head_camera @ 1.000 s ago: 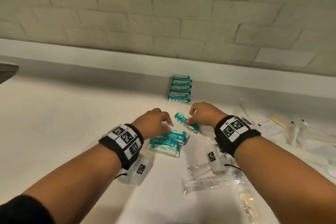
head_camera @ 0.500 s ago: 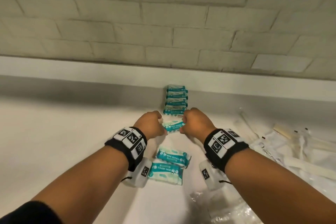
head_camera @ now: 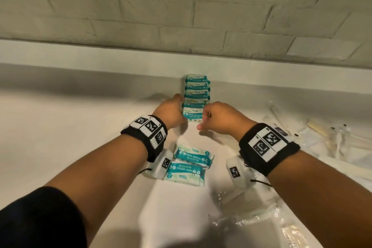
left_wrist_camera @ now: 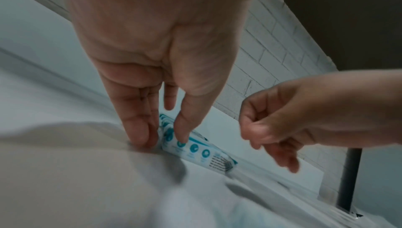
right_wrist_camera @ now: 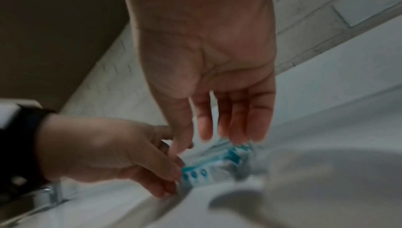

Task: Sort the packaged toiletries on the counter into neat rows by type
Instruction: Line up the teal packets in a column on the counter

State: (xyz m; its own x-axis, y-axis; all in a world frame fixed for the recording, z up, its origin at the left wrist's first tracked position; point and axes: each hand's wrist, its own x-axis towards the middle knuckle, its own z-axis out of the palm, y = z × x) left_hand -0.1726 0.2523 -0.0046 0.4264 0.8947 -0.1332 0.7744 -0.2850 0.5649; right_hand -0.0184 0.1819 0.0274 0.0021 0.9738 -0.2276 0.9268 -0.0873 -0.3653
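Because the counter [head_camera: 60, 127] is broad and smooth, the soft packs can be judged to slide easily on it. A row of wipe packs [head_camera: 197, 90] is seen lined up toward the back wall [head_camera: 181, 16], with the nearest pack [head_camera: 192, 115] between the 2 hands. 2 loose packs [head_camera: 189, 164] lie nearer, between the wrists, and clear wrapped items [head_camera: 322, 137] are heaped to the right. Each pack is judged light, squashy and slick, best taken by its short ends. The left hand [head_camera: 171, 112] is shown, in its wrist view, with straight fingers [left_wrist_camera: 139, 128] pressed together against the pack's end. The right hand [head_camera: 219, 119] is shown loosely extended in its own view, off the pack; contact cannot be told from the head view.
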